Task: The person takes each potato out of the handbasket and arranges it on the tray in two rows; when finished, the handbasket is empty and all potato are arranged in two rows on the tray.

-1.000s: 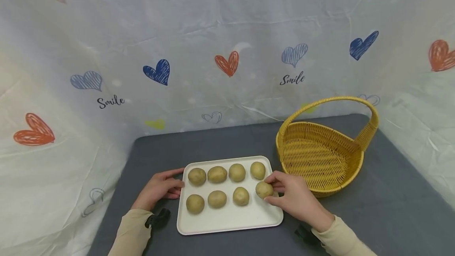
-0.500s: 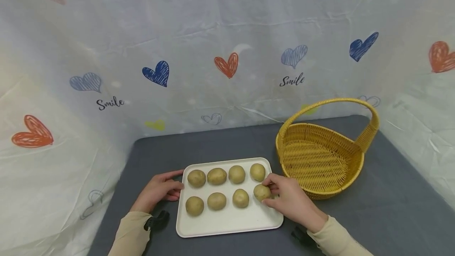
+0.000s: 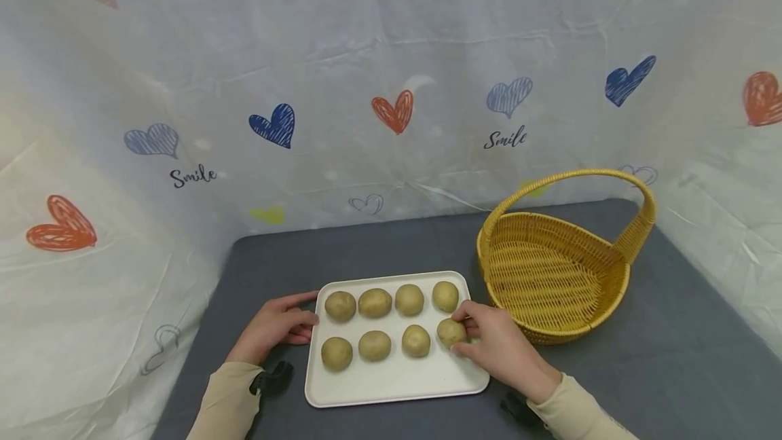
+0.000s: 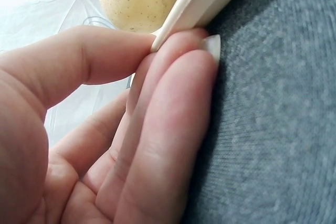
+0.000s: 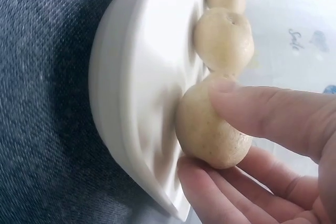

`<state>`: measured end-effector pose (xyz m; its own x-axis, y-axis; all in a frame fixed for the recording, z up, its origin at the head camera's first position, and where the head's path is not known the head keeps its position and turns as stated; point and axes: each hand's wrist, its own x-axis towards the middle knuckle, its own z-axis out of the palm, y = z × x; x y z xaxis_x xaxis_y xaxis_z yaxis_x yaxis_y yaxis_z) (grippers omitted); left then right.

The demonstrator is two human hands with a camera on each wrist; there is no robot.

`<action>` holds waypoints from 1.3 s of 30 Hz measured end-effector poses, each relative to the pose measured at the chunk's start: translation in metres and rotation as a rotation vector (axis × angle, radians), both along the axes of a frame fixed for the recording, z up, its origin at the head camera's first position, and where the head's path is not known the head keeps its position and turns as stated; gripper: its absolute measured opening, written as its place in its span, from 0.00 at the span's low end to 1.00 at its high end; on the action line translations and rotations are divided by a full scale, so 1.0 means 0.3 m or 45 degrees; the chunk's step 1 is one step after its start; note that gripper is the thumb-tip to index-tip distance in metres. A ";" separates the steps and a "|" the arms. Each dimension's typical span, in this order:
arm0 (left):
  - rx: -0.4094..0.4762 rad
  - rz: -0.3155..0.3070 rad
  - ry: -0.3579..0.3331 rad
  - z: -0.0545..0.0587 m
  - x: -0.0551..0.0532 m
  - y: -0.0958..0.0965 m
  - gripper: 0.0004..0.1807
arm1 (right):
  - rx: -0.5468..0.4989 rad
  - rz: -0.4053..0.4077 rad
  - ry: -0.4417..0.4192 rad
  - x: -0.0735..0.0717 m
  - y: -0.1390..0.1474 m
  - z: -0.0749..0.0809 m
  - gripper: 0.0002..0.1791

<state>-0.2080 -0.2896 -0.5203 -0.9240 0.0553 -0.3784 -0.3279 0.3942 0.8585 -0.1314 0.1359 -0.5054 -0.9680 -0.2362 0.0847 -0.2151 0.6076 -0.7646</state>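
Several potatoes stand in two rows on a white rectangular tray. My right hand pinches the front row's rightmost potato between thumb and fingers. In the right wrist view, the thumb lies across that potato and the fingertips sit under its near side, low over the tray. At the tray's left edge, my left hand holds the rim. The left wrist view shows the thumb on top of the tray's rim and curled fingers against the outer wall, just above the cloth.
A yellow wicker basket with a tall arched handle stands right of the tray, beyond my right hand. Dark grey cloth covers the table. A white curtain printed with hearts hangs behind and along both sides.
The right hand has shifted slightly left and toward me with the potato, setting it more in line with the front row. My left hand stays on the tray's rim.
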 end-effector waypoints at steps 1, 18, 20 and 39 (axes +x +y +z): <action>-0.001 -0.001 0.001 0.001 0.000 0.001 0.37 | -0.002 -0.003 -0.001 0.000 0.000 0.000 0.21; -0.006 0.009 -0.003 0.004 -0.003 -0.001 0.37 | 0.038 0.020 0.029 -0.009 -0.002 0.006 0.23; -0.003 0.008 -0.002 0.006 -0.003 0.001 0.37 | 0.035 0.015 0.022 -0.010 -0.002 0.004 0.22; -0.002 0.001 0.009 0.000 -0.005 0.003 0.36 | 0.149 0.010 0.079 -0.003 0.007 0.015 0.25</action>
<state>-0.2097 -0.2888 -0.5204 -0.9266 0.0539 -0.3721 -0.3223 0.3954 0.8601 -0.1323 0.1379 -0.5009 -0.9598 -0.2556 0.1158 -0.2650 0.6901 -0.6734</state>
